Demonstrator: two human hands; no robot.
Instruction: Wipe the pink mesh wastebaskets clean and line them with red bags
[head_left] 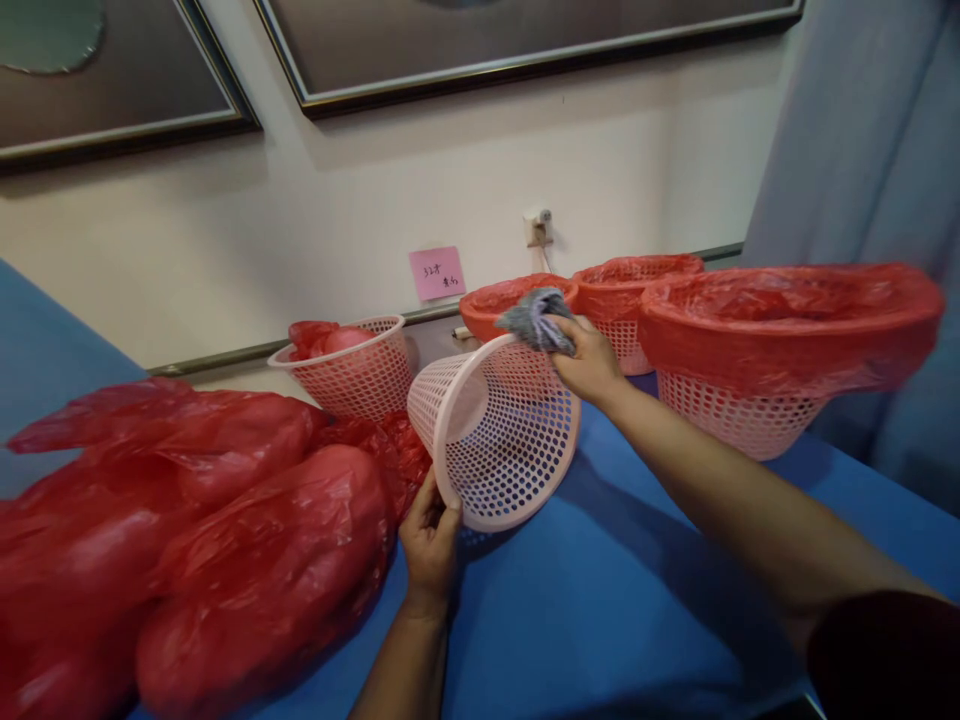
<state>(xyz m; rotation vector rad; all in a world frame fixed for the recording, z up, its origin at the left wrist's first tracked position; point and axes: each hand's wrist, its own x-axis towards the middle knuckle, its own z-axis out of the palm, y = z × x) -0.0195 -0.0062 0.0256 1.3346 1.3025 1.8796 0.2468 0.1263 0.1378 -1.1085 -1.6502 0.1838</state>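
Observation:
A pink perforated plastic basket (517, 440) lies tipped on its side on the blue table (600, 610), with its open mouth turned to the left. My left hand (430, 535) grips the lower rim of that mouth, fingers closed on it. My right hand (589, 360) is closed on a grey cloth (534, 318) and presses it against the basket's upper side near the base.
Red plastic bags (217, 540) are heaped on the left. Another pink basket (352, 375) holding red plastic stands behind. Three baskets lined with red bags (780, 330) stand at the right and back, by the wall. A pink note (436, 272) sticks to the wall.

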